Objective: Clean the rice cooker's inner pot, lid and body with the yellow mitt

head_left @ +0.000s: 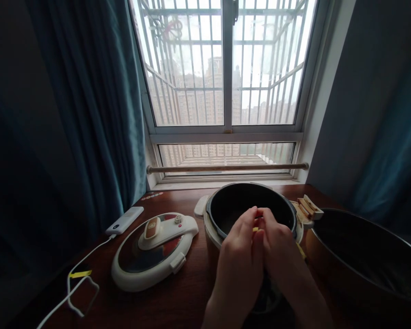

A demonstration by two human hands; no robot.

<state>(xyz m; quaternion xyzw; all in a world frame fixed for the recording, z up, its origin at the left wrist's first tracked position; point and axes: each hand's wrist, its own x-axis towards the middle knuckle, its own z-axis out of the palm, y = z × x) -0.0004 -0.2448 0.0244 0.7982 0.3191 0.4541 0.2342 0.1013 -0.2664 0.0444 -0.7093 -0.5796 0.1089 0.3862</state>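
My left hand [238, 262] and my right hand [281, 256] are pressed together over the near rim of an open electric cooker [212, 228] with a dark inner pot [236, 203]. The fingers of both are curled in a pinch around a small yellow thing [255, 229], most of it hidden between them. The cooker's lid [154, 249], white-rimmed with a beige handle, lies flat on the wooden table [188, 292] to the left of the cooker.
A large dark pan [363, 256] sits at the right, close to the cooker's wooden hinge piece [306, 209]. A white power bank [125, 220] with a white cable [78, 285] lies at the left. Behind are a barred window [226, 68] and teal curtains [99, 114].
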